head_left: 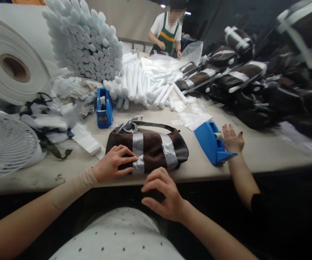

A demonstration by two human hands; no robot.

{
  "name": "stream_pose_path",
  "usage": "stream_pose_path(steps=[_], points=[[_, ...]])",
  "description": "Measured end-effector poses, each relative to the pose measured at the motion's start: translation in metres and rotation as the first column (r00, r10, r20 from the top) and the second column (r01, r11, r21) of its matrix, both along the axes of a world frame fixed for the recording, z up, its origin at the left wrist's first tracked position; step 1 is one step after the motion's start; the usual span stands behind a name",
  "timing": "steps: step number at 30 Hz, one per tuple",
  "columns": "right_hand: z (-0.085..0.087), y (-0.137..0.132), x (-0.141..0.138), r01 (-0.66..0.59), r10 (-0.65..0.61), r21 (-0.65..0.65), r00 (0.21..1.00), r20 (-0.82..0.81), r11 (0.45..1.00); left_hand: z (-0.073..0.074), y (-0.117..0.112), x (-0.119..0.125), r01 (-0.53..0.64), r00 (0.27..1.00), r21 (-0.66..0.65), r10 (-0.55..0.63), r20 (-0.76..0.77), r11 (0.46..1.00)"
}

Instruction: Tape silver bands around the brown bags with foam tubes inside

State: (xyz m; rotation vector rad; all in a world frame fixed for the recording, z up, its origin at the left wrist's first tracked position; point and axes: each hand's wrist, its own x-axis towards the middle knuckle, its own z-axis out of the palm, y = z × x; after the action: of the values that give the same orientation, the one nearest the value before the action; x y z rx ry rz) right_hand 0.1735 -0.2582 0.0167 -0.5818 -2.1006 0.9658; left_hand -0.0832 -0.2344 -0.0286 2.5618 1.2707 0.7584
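A dark brown handbag (153, 148) lies on the table in front of me, with two silvery-white strips wrapped across it and its handle at the far side. My left hand (118, 162) rests on the bag's left half, fingers spread, the fingertips touching the left strip (138, 144). Just off the table's front edge, my right hand (162, 193) hovers below the bag, fingers curved and apart with nothing between them. Right of the bag stands a blue tape dispenser (208, 141); another person's hand (233, 139) is beside it.
A second blue tape dispenser (105, 110) stands behind the bag. White foam rods (136, 85) are heaped at the back. Wrapped bags (220, 72) pile up on the right. A fan (7, 144) and a large white roll (7, 65) occupy the left. A person (169, 34) works across the table.
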Motion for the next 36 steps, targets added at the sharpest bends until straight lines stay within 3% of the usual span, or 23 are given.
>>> stream_pose_path(steps=[1, 2, 4, 6, 9, 16, 21, 24, 28, 32, 36], points=[[0.005, 0.001, 0.0, 0.001, -0.05, -0.203, 0.97, -0.238, 0.979, 0.0, 0.0, 0.0, 0.001, 1.0, -0.002, -0.001, 0.004, 1.0], [0.01, 0.002, -0.002, -0.04, -0.152, -0.396, 0.885, -0.441, 0.917, 0.0, 0.0, 0.0, 0.003, 1.0, -0.002, -0.003, 0.006, 1.0], [0.014, 0.004, -0.005, -0.191, -0.391, -0.631, 0.64, -0.661, 0.752, -0.003, 0.0, 0.0, 0.003, 1.0, 0.01, -0.003, 0.009, 1.0], [0.012, 0.007, -0.008, -0.308, -0.534, -0.685, 0.448, -0.717, 0.661, -0.007, 0.001, -0.001, 0.004, 1.0, 0.026, -0.004, 0.009, 1.0], [0.005, 0.01, -0.008, -0.357, -0.603, -0.674, 0.301, -0.739, 0.647, -0.013, 0.003, -0.002, 0.01, 1.0, 0.048, -0.011, 0.021, 0.999], [-0.002, 0.01, 0.001, -0.345, -0.64, -0.715, 0.321, -0.698, 0.608, -0.016, 0.003, -0.005, 0.017, 1.0, 0.054, -0.018, 0.014, 0.998], [0.001, 0.011, 0.003, -0.492, -0.672, -0.658, 0.18, -0.718, 0.571, -0.011, 0.001, -0.004, 0.028, 0.999, 0.083, -0.032, 0.041, 0.996], [0.002, 0.012, 0.008, -0.542, -0.663, -0.612, 0.129, -0.737, 0.576, -0.001, -0.004, -0.005, 0.018, 0.995, 0.053, -0.023, 0.095, 0.998], [0.0, 0.014, 0.019, -0.454, -0.67, -0.656, 0.159, -0.725, 0.602, 0.027, -0.009, 0.003, -0.1, 0.98, 0.002, 0.098, 0.17, 0.995], [-0.002, 0.017, 0.031, -0.356, -0.677, -0.686, 0.171, -0.716, 0.635, 0.044, -0.01, 0.033, -0.129, 0.983, 0.14, 0.146, -0.115, 0.982], [-0.002, 0.018, 0.039, -0.26, -0.671, -0.689, 0.168, -0.722, 0.677, 0.022, -0.013, 0.06, -0.067, 0.936, 0.152, 0.115, -0.334, 0.986]])
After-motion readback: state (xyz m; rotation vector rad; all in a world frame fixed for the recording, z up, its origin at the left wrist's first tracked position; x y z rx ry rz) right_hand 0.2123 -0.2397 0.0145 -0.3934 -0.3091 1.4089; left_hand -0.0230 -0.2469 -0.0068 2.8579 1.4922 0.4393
